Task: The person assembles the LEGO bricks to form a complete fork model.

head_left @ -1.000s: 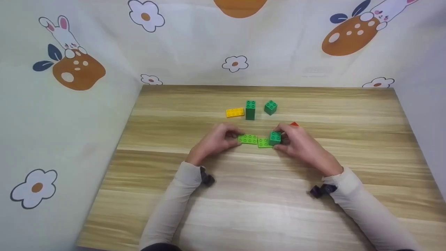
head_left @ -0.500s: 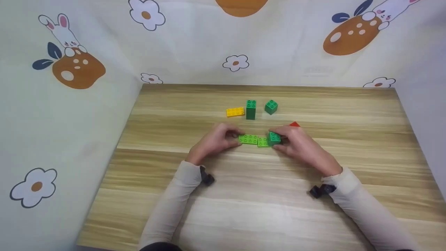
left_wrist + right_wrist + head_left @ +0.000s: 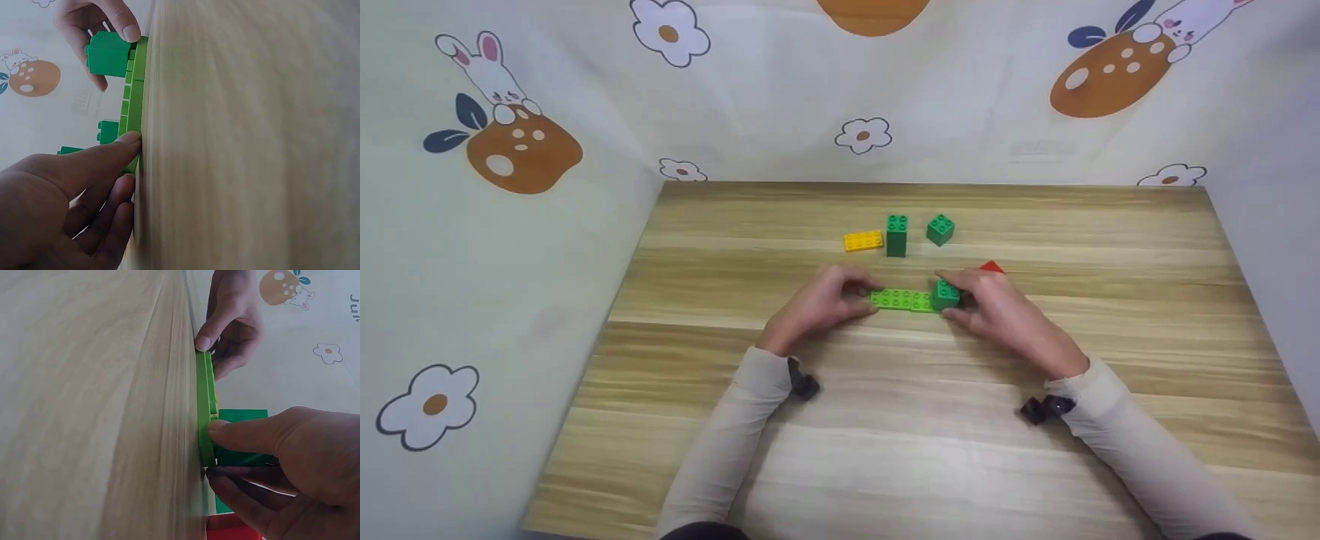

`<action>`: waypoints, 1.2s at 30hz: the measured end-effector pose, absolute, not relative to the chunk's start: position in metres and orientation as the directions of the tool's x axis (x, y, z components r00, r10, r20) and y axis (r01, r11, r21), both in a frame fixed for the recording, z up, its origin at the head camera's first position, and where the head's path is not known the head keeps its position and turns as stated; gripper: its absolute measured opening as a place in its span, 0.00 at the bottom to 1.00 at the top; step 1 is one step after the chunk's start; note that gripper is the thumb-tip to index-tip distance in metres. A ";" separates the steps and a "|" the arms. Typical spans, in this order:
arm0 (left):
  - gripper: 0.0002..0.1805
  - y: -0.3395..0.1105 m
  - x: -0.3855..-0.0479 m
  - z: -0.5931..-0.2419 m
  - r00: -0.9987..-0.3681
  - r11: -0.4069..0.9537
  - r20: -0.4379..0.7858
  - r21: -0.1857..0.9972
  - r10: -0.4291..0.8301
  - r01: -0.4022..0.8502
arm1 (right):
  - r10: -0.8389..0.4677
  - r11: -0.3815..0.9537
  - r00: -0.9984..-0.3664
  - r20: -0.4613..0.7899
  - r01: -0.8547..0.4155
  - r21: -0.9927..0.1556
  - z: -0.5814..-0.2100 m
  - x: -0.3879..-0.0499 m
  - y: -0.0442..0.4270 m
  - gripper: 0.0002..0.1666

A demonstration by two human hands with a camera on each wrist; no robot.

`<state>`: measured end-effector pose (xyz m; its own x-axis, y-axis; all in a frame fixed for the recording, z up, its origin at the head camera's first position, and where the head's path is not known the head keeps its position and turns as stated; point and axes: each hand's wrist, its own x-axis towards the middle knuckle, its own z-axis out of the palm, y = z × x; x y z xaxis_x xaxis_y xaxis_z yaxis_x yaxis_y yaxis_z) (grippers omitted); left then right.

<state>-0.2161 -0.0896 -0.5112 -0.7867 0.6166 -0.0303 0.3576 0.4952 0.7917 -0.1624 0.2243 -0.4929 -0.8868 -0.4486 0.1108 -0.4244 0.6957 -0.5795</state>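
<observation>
The step in hand looks like lining up two flat light green pieces end to end, just right of the frame's centre. The left hand (image 3: 826,301) pinches the outer end of the left plate (image 3: 891,300) in a narrow grip between thumb and fingers. The right hand (image 3: 997,304) grips the right plate (image 3: 920,301) at its far end, together with the dark green block (image 3: 946,295) standing on it. The plates touch, their front edges slightly out of line in the head view, so the next move probably calls for a light nudge to bring them flush. No container shows: the yellow plate (image 3: 863,241), tall green block (image 3: 896,237) and green cube (image 3: 940,229) sit directly on the table (image 3: 885,435) at upper centre, and a red piece (image 3: 992,267) peeks out behind the right hand
</observation>
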 end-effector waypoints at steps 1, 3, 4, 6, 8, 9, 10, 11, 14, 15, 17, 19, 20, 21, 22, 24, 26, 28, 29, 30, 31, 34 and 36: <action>0.19 -0.090 -0.216 -0.511 -0.786 0.496 -0.029 0.790 0.618 0.360 | -0.448 0.697 -0.887 0.114 -0.426 -0.576 -0.493 -0.163 0.224 0.35; 0.19 -0.089 -0.217 -0.511 -0.784 0.497 -0.023 0.785 0.620 0.370 | -0.447 0.699 -0.886 0.119 -0.430 -0.571 -0.494 -0.163 0.224 0.35; 0.19 -0.089 -0.217 -0.511 -0.783 0.498 -0.019 0.781 0.622 0.377 | -0.448 0.699 -0.885 0.122 -0.433 -0.569 -0.494 -0.163 0.224 0.35; 0.19 -0.088 -0.219 -0.512 -0.780 0.502 -0.010 0.771 0.626 0.393 | -0.448 0.702 -0.885 0.126 -0.435 -0.564 -0.494 -0.163 0.224 0.36; 0.19 -0.087 -0.220 -0.512 -0.777 0.505 -0.002 0.761 0.629 0.407 | -0.446 0.703 -0.886 0.128 -0.436 -0.563 -0.494 -0.162 0.224 0.35; 0.19 -0.086 -0.220 -0.512 -0.776 0.506 0.002 0.757 0.631 0.413 | -0.444 0.703 -0.887 0.129 -0.434 -0.563 -0.494 -0.162 0.225 0.35; 0.19 -0.086 -0.220 -0.512 -0.775 0.508 0.002 0.755 0.632 0.416 | -0.442 0.705 -0.888 0.128 -0.432 -0.562 -0.494 -0.162 0.225 0.35; 0.19 -0.086 -0.220 -0.512 -0.775 0.508 0.003 0.753 0.632 0.418 | -0.439 0.707 -0.890 0.126 -0.428 -0.564 -0.494 -0.162 0.225 0.35; 0.19 -0.086 -0.220 -0.511 -0.772 0.502 0.002 0.759 0.635 0.415 | -0.435 0.707 -0.893 0.117 -0.420 -0.569 -0.494 -0.162 0.226 0.35; 0.19 -0.086 -0.219 -0.511 -0.772 0.499 0.003 0.762 0.635 0.414 | -0.435 0.708 -0.893 0.113 -0.417 -0.570 -0.494 -0.162 0.225 0.35; 0.19 -0.086 -0.218 -0.510 -0.773 0.495 0.004 0.766 0.634 0.410 | -0.438 0.711 -0.893 0.103 -0.414 -0.568 -0.493 -0.161 0.224 0.35; 0.19 -0.087 -0.217 -0.510 -0.776 0.497 0.003 0.767 0.630 0.406 | -0.442 0.721 -0.892 0.095 -0.417 -0.553 -0.492 -0.160 0.223 0.36; 0.19 -0.087 -0.217 -0.510 -0.778 0.498 0.003 0.766 0.629 0.406 | -0.446 0.727 -0.890 0.092 -0.420 -0.543 -0.491 -0.159 0.223 0.36; 0.19 -0.087 -0.217 -0.510 -0.779 0.500 0.001 0.767 0.627 0.403 | -0.448 0.734 -0.890 0.087 -0.422 -0.532 -0.490 -0.158 0.222 0.36; 0.20 -0.087 -0.217 -0.510 -0.781 0.502 -0.001 0.767 0.625 0.401 | -0.450 0.740 -0.889 0.087 -0.426 -0.521 -0.489 -0.158 0.222 0.37; 0.19 -0.087 -0.217 -0.510 -0.781 0.506 -0.004 0.764 0.624 0.400 | -0.456 0.748 -0.886 0.090 -0.436 -0.501 -0.489 -0.157 0.222 0.37; 0.19 -0.087 -0.216 -0.511 -0.781 0.508 -0.007 0.763 0.625 0.400 | -0.462 0.751 -0.882 0.094 -0.445 -0.487 -0.489 -0.157 0.222 0.37; 0.19 -0.088 -0.216 -0.511 -0.782 0.512 -0.010 0.760 0.623 0.399 | -0.465 0.750 -0.880 0.097 -0.450 -0.485 -0.490 -0.157 0.222 0.37; 0.19 -0.088 -0.216 -0.511 -0.782 0.514 -0.010 0.759 0.623 0.400 | -0.466 0.749 -0.879 0.099 -0.451 -0.486 -0.491 -0.158 0.222 0.36; 0.19 -0.088 -0.216 -0.511 -0.784 0.516 -0.011 0.758 0.621 0.398 | -0.463 0.750 -0.881 0.099 -0.449 -0.486 -0.491 -0.158 0.222 0.36; 0.19 -0.088 -0.216 -0.511 -0.784 0.517 -0.009 0.757 0.620 0.399 | -0.461 0.749 -0.881 0.101 -0.448 -0.488 -0.492 -0.159 0.222 0.36; 0.19 -0.088 -0.216 -0.512 -0.787 0.524 -0.004 0.748 0.617 0.407 | -0.451 0.750 -0.886 0.111 -0.443 -0.491 -0.493 -0.160 0.222 0.35; 0.18 -0.087 -0.216 -0.512 -0.787 0.531 -0.003 0.740 0.617 0.413 | -0.446 0.749 -0.887 0.118 -0.442 -0.493 -0.494 -0.161 0.222 0.34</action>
